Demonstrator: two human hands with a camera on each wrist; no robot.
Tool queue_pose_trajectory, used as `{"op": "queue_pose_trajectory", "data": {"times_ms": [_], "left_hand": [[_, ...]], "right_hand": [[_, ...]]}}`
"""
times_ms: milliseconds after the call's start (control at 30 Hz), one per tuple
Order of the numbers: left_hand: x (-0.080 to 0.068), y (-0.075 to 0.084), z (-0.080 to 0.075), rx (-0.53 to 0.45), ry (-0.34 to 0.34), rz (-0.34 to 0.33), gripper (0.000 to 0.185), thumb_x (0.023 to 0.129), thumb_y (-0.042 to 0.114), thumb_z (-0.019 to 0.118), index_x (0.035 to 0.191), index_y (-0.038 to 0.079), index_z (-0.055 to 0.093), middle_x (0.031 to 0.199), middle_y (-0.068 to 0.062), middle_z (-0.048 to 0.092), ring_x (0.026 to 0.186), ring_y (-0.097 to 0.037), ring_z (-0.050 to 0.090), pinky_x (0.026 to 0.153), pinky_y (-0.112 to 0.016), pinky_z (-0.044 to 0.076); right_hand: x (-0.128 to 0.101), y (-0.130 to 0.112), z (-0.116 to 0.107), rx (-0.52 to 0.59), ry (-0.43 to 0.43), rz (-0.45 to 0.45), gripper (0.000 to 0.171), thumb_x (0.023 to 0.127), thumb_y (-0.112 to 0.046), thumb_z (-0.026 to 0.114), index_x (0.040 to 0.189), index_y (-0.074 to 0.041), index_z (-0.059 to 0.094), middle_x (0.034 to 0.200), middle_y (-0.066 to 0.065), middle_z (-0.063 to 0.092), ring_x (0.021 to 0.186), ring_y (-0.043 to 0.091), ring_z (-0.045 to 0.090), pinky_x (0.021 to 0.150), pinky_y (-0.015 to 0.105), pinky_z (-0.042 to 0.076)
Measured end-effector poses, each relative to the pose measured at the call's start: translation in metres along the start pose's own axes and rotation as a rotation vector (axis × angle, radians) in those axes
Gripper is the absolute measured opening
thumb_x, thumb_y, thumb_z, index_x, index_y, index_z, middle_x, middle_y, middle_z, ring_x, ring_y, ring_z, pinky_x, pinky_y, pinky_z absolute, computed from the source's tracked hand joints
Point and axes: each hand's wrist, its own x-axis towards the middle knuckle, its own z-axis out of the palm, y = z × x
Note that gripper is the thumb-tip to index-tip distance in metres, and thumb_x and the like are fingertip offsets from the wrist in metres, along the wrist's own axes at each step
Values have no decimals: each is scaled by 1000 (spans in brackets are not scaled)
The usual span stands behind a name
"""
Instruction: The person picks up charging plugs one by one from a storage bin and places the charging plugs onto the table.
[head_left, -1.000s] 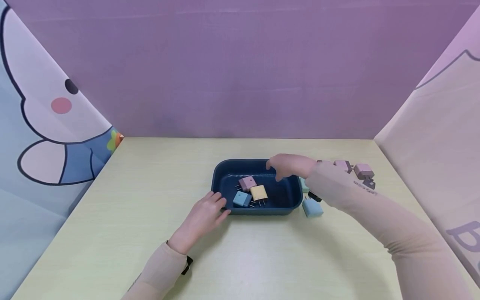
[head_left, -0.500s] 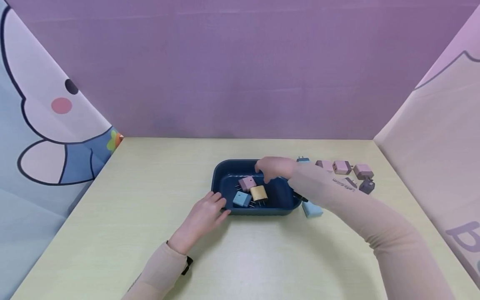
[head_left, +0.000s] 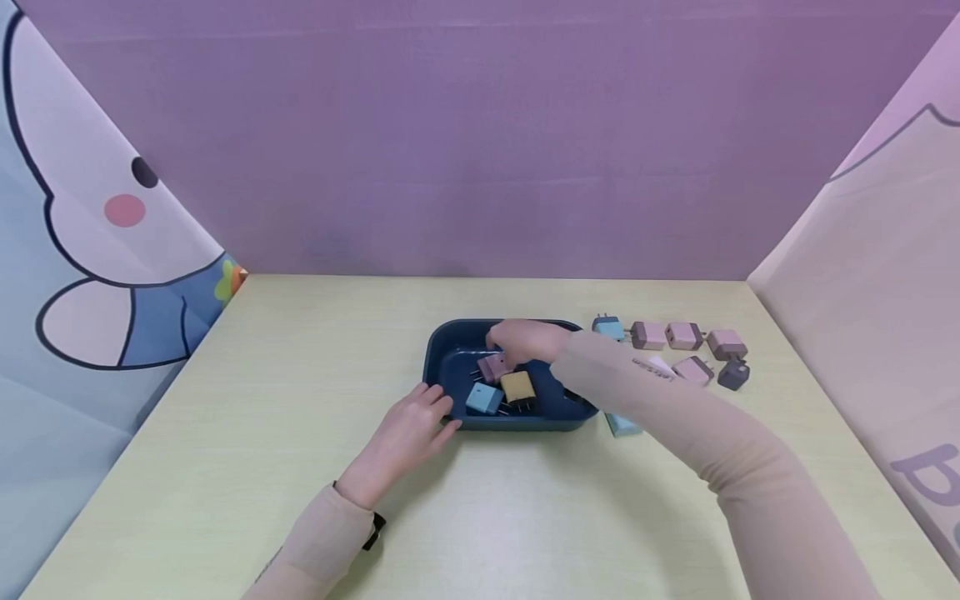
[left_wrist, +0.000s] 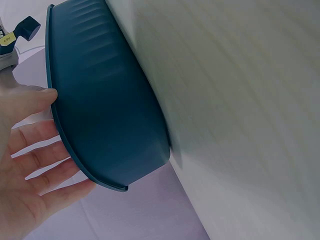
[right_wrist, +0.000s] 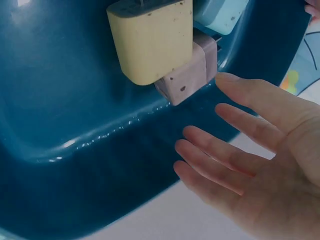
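A dark blue plastic basin (head_left: 446, 342) holds three plug chargers: a pink one (head_left: 492, 367), a yellow one (head_left: 517, 386) and a light blue one (head_left: 483, 398). At its near left corner, my left hand (head_left: 411, 427) touches the rim with its fingers extended; the left wrist view shows thumb and fingertips along the basin's edge (left_wrist: 75, 150). Over the back part of the basin is my right hand (head_left: 528, 340). Its fingers (right_wrist: 220, 145) are spread and hold nothing in the right wrist view, close to the pink charger (right_wrist: 187, 80).
Several chargers lie on the table to the right: pink ones (head_left: 684, 336), a dark one (head_left: 733, 374), a blue one (head_left: 608, 327) at the back and another light blue charger (head_left: 624, 425) beside the basin. My right sleeve (head_left: 675, 408) hides part of that area.
My right hand has moved left across the basin, from its right side to above the pink charger. More chargers at the right have come into sight. My left hand has stayed at the rim.
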Motion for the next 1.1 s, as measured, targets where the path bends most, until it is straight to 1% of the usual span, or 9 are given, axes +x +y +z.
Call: {"op": "queue_pose_trajectory", "data": {"times_ms": [167,367,433,533,667,800,900,1000,1100], "left_hand": [[0,0,0,-1,4,7,16,76,18,68,80,3,63,74,-4,54,64,-16,40,64,-29,42],[0,-1,1,6,9,16,16,76,19,68,80,4,63,74,-4,53,64,-16,40,64,-29,42],[0,-1,1,7,10,17,16,76,19,69,79,4,63,73,-4,52,63,-16,39,63,-29,41],[0,-1,1,10,12,18,18,75,19,69,78,3,62,73,-4,53,63,-16,39,63,-29,41],[0,-1,2,10,14,18,19,74,20,70,79,3,63,74,-5,53,63,-17,40,64,-30,42],[-1,-1,3,10,19,19,19,74,20,71,78,3,63,74,-5,53,63,-16,40,63,-29,41],[0,-1,3,14,16,18,19,74,20,70,78,3,62,73,-5,53,63,-16,39,63,-29,41],[0,0,1,15,8,14,19,75,20,70,78,3,62,73,-5,52,63,-16,39,62,-29,40],[0,0,1,17,4,12,20,75,21,70,78,3,62,73,-4,52,63,-16,39,62,-29,40]], "right_hand": [[6,-2,3,9,13,-19,37,86,-8,56,123,-7,50,123,8,51,101,18,53,84,31,43],[11,-4,8,53,18,-47,34,88,-15,55,120,-6,53,107,6,59,84,14,57,81,31,44],[12,-5,9,57,21,-52,35,86,-14,57,120,-6,53,108,7,59,82,14,58,80,31,45],[13,-6,10,51,35,-63,38,84,-11,59,121,-4,52,114,8,56,85,15,58,78,30,45],[15,-7,12,58,44,-77,32,81,-7,62,113,-5,58,113,7,57,86,15,57,75,28,46],[18,-7,14,66,35,-95,16,81,-3,61,95,-8,65,98,3,61,76,13,56,71,26,46],[21,-6,16,62,31,-107,10,80,-2,61,86,-9,65,85,0,61,67,11,53,65,24,44],[25,-5,19,52,21,-106,10,79,-3,62,87,-9,63,78,-2,59,63,10,50,60,22,42],[27,-5,21,58,10,-97,11,79,-2,62,87,-8,62,76,-2,57,61,10,49,57,21,40]]}}
